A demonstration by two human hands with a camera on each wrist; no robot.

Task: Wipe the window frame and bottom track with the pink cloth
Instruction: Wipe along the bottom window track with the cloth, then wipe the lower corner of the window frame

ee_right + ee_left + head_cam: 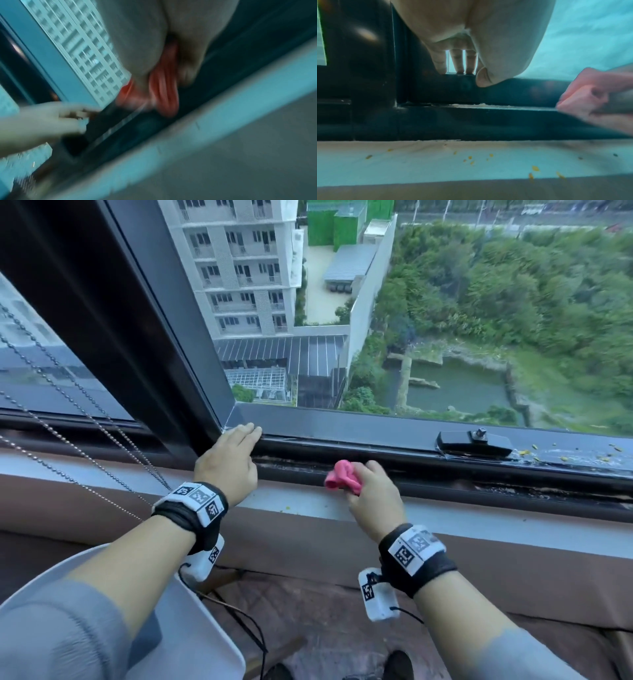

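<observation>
My right hand point(371, 491) grips a bunched pink cloth point(340, 477) at the near edge of the dark bottom track point(445, 470); the right wrist view shows the cloth point(164, 93) squeezed between thumb and fingers, blurred. My left hand point(233, 450) lies flat with straight fingers on the window frame's lower left corner point(239, 414), fingertips point(459, 67) on the dark rail. In the left wrist view the cloth point(589, 93) is at the right, over the track point(488, 108), which holds pale dust.
A black window latch point(474, 441) sits on the rail to the right. Yellow crumbs point(471, 158) dot the pale sill point(301, 505). Bead chains point(85, 419) hang at the left beside the dark vertical frame post point(137, 320). A white rounded object point(191, 628) is below my left arm.
</observation>
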